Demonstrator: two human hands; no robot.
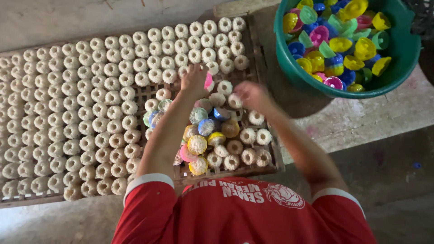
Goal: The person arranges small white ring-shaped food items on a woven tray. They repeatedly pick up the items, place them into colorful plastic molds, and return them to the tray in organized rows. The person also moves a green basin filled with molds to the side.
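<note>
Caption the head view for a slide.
Left hand holding a pink plastic mould, right hand over pale ring-shaped cakes on a woven tray.

A woven bamboo tray [266,156] lies on a pale concrete floor [370,122]. Rows of small white ring-shaped cakes [90,113] cover most of the tray, and a heap of coloured plastic moulds [203,131] sits near its right end. A green basin [409,49] full of moulds stands beside it.

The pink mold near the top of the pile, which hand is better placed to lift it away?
Likely the left hand: it is already at the pink mold, fingers touching it. The right hand is apart, over a white ring cake on the woven tray.
</note>
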